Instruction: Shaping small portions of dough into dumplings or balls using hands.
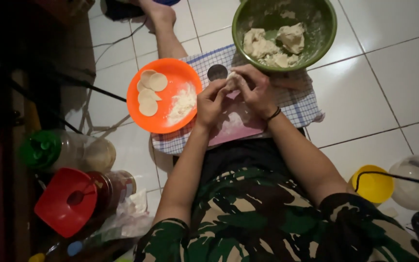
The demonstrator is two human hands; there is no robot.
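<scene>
Together, the left hand (213, 102) and the right hand (254, 90) close their fingertips on one small pale piece of dough (231, 80), pinched between them just above a pink board (238, 127). The piece is mostly hidden by the fingers, so its long axis and the way it points cannot be told. A dark wristband (273, 114) circles the right wrist. Under the board lies a checked cloth (302, 107) on the white tiled floor (389, 58). Just left of the hands sits an orange plate (144, 121) with flat round dough discs (150, 92) and a heap of flour (183, 104). Farther off, touching the cloth's far edge, a green bowl (326, 36) holds lumps of dough (275, 44). Near right stands a yellow cup (373, 187).
</scene>
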